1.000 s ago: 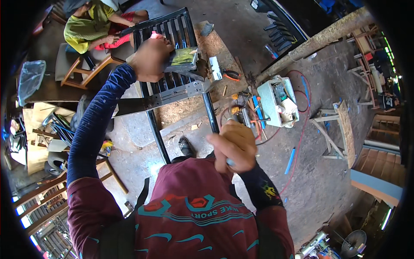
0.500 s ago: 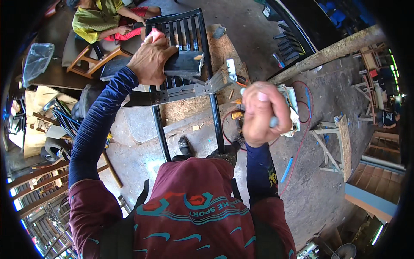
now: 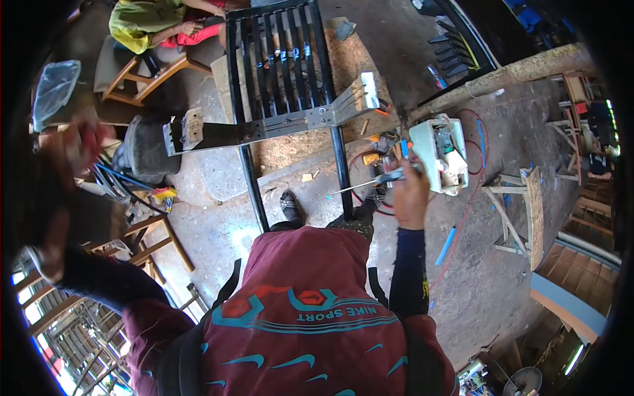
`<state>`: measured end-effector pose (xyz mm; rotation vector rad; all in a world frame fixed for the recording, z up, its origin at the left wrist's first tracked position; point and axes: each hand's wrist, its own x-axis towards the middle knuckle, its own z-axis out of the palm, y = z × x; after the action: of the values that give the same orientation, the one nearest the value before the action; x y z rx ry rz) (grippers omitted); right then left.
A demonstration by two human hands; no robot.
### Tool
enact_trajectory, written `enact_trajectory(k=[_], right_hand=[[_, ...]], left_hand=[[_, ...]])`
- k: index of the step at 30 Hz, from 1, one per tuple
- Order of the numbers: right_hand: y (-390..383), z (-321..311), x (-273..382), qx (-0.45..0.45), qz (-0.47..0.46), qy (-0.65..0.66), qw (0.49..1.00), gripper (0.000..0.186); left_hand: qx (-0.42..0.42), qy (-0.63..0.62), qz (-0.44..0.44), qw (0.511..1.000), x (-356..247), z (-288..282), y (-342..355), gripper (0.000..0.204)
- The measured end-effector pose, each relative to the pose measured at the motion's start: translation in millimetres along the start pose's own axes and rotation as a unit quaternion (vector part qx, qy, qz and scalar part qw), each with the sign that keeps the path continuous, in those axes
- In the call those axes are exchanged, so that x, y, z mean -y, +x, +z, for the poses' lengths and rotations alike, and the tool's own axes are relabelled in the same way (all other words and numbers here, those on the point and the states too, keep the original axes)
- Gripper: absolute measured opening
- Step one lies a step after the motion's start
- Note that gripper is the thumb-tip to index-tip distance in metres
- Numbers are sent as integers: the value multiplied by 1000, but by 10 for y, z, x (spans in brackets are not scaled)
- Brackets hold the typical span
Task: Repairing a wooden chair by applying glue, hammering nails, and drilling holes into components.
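My right hand [image 3: 413, 195] is closed around the handle of a screwdriver [image 3: 360, 187], whose thin shaft points left, with its tip in front of the black metal frame's right leg. At the far left, my left hand [image 3: 56, 247] is smeared by motion, its fingers bent against a dark board [image 3: 86, 214] that is blurred too. Before me stands the black slatted metal frame [image 3: 335, 158], like a chair back. A drilled metal crossbar [image 3: 284, 125] runs across it, with a bracket arm at either end. Neither hand touches the frame.
A seated person [image 3: 148, 26] is at the upper left beside a wooden chair frame [image 3: 155, 82]. To the right of my right hand is a pale open box [image 3: 426, 148] of supplies. A red hose [image 3: 456, 237] and a wooden trestle [image 3: 528, 218] lie further right.
My left hand has swung from the frame to the far left, taking the dark board off it. My right hand has lowered slightly, and the screwdriver now shows along its length.
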<state>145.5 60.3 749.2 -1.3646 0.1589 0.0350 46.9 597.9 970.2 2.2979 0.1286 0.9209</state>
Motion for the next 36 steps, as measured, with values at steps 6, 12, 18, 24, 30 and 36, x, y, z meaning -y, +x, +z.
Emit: enact_trajectory(k=[6, 12, 18, 24, 30, 36], right_hand=[[-106, 606, -1290, -5, 338, -14, 941, 38], [97, 1025, -1571, 90, 332, -71, 936, 40], [207, 1221, -1295, 125, 265, -147, 945, 41], [45, 1154, -1184, 140, 269, -236, 923, 39], [-202, 954, -1173, 126, 241, -276, 922, 36], [-253, 683, -1146, 42, 221, -232, 946, 33]], left_hand=[[149, -265, -296, 906, 371, -307, -1315, 60], [127, -621, -493, 596, 698, 293, -2431, 64], [89, -680, -486, 542, 958, 557, -2862, 70], [150, -682, -463, 546, 1149, 670, -2894, 71], [251, -619, -404, 625, 1261, 807, -2760, 66], [411, -389, -389, 727, 1192, 845, -2542, 50]])
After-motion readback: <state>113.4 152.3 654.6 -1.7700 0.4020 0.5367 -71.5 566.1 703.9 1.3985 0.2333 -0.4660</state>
